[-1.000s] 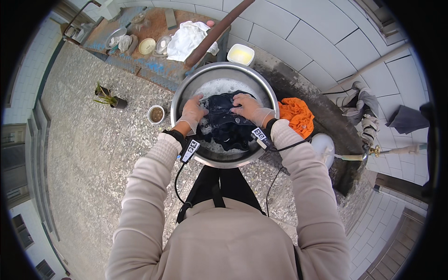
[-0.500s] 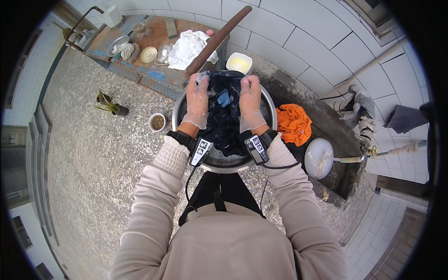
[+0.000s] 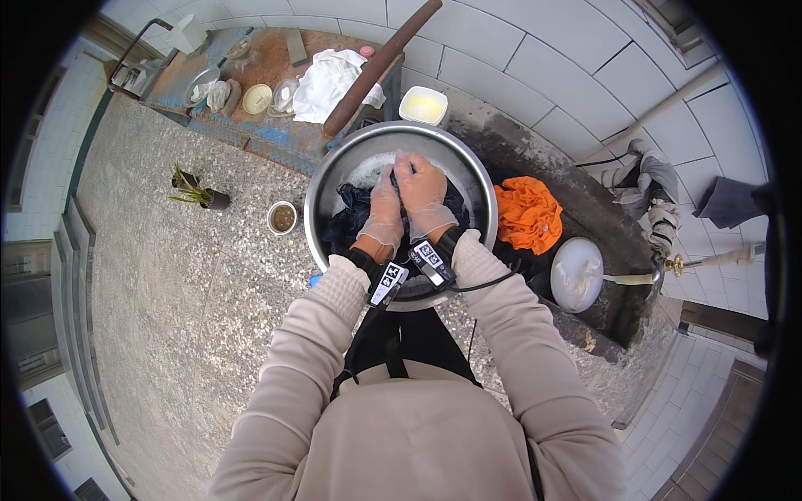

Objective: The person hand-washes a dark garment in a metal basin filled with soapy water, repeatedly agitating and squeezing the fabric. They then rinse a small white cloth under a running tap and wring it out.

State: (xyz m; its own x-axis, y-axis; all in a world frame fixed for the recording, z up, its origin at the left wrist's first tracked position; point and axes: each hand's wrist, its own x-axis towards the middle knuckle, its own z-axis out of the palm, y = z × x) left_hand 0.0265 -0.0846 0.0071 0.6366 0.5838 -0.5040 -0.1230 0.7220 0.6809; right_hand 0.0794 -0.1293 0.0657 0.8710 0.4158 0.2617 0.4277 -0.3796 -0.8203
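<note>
One dark garment lies bunched inside one metal basin, part of it pressed between two gloved hands. The left hand is clenched on the cloth, and the right hand is closed on it too, just beside the left; the hidden fingertips I cannot tell. One patch of white suds shows beyond them in the basin. Two wrist devices sit one per wrist.

Right of the basin lie one crumpled orange cloth and, nearer the person, one round white vessel. One white tub with yellow contents stands just past the basin's far rim. To the left are one small cup and two potted plants. One white cloth lies on the worn bench.
</note>
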